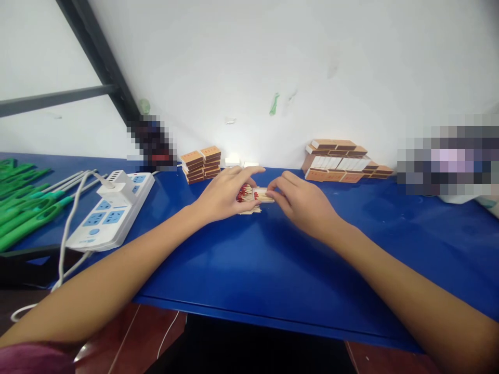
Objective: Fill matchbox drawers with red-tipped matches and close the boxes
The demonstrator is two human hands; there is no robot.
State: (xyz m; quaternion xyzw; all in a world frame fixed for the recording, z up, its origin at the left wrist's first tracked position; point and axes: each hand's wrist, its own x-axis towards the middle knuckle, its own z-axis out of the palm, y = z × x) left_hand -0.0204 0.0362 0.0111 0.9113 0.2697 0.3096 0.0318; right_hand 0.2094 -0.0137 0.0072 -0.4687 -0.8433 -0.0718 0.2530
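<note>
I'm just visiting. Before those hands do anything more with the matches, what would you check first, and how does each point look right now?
1. Does the left hand grip the matches: ok, its fingers curl round the red-tipped bundle.
2. Is the right hand on the small box: ok, fingertips at its right end.
3. Are there loose sticks: not ok, a few lie on the table under the left hand.
4. Is the small box evenly filled: cannot tell, the fingers hide it.
5. Is the power strip clear of both hands: ok, well off to the left.
</note>
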